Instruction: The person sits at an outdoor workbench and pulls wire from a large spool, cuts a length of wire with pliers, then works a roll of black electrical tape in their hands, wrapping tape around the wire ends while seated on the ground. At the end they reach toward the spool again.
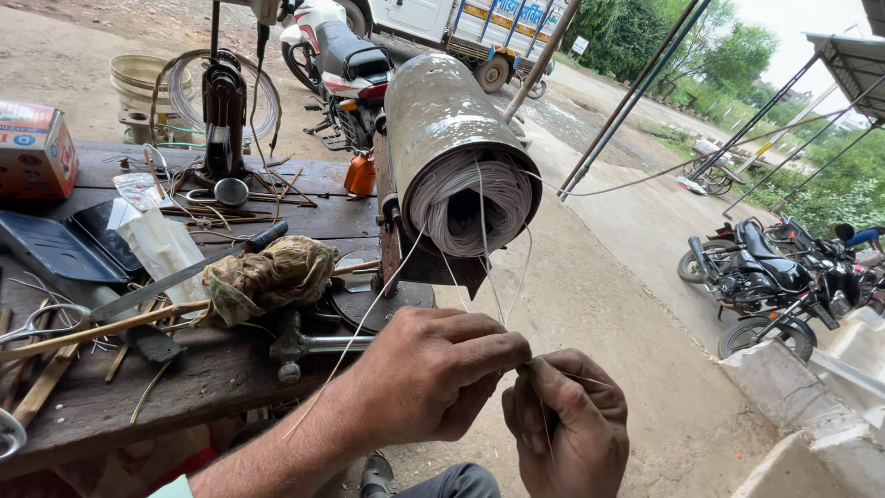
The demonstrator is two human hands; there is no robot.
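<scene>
Fingers (493, 355) of my left hand (429, 373) press together with the thumb, pinching thin white thread (486, 267) where it meets the right hand (567, 424). That hand's fingers curl shut in a loose fist around the same strands, and I cannot tell how tightly they grip.

From here I see the wooden workbench (212, 369) filling the left side, dark and cluttered. On its edge stands the metal drum (442, 115), a dented cylinder lying on its side, with the thread wound in a thick coil (470, 207) at its open end. Several strands hang from that coil down to my two hands, and one runs slack past my left wrist.

Beside the drum lies a bundled rag (272, 277) tied on a stick. A long blade (166, 281) lies across the bench near it, scissors (41, 323) at the left edge. A small orange bottle (360, 173) stands behind the drum.
</scene>
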